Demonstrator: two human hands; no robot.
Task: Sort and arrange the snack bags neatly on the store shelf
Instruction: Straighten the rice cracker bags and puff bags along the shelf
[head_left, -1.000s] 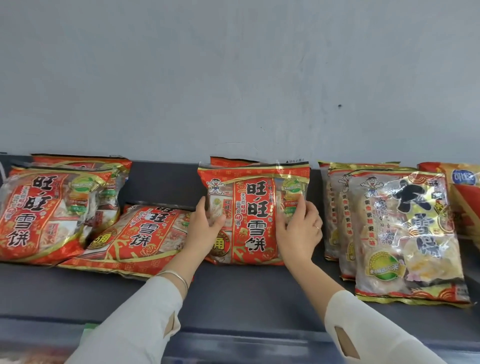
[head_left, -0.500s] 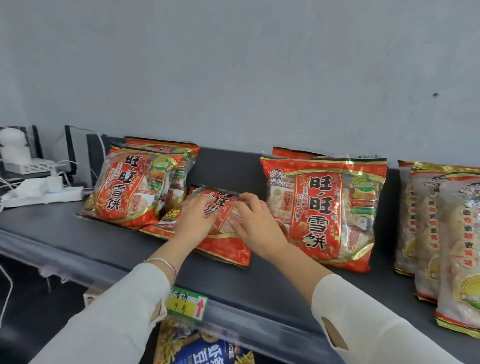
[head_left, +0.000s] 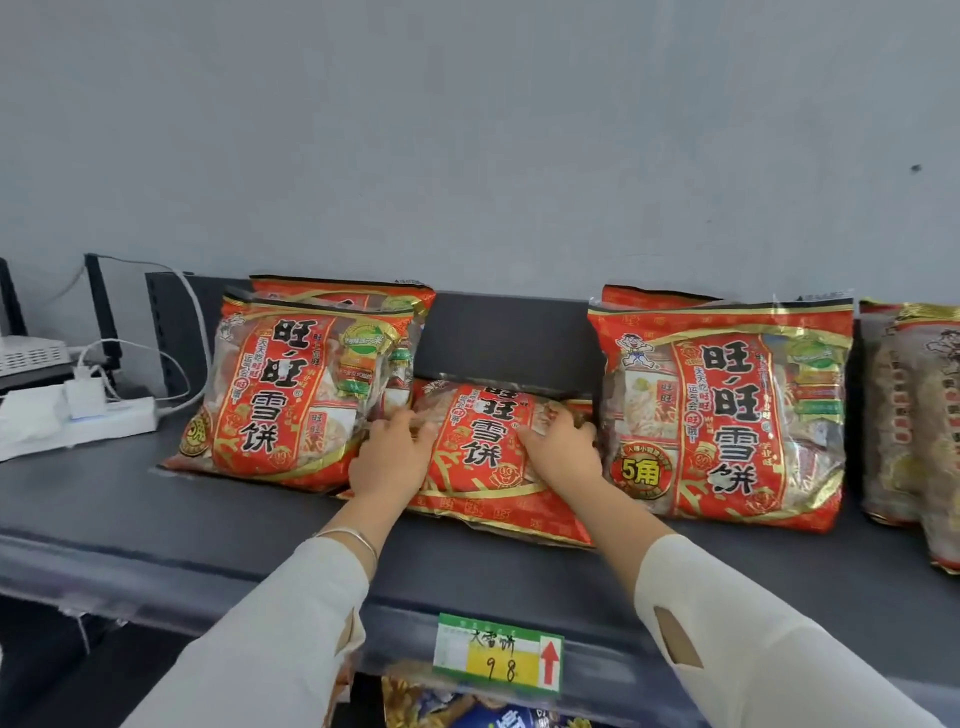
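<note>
We've left the upright bag (head_left: 727, 410) for the flat bag (head_left: 483, 452) beside it — left hand (head_left: 387, 462) and right hand (head_left: 563, 452) both grip its sides. Next, we judge, it gets stood up.

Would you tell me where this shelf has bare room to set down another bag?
Bare shelf runs along the front edge, broadest in front of the power strip and the left standing bag. The middle gap is taken by the lying bag. The big red bag and pale bags crowd together at right.
</note>
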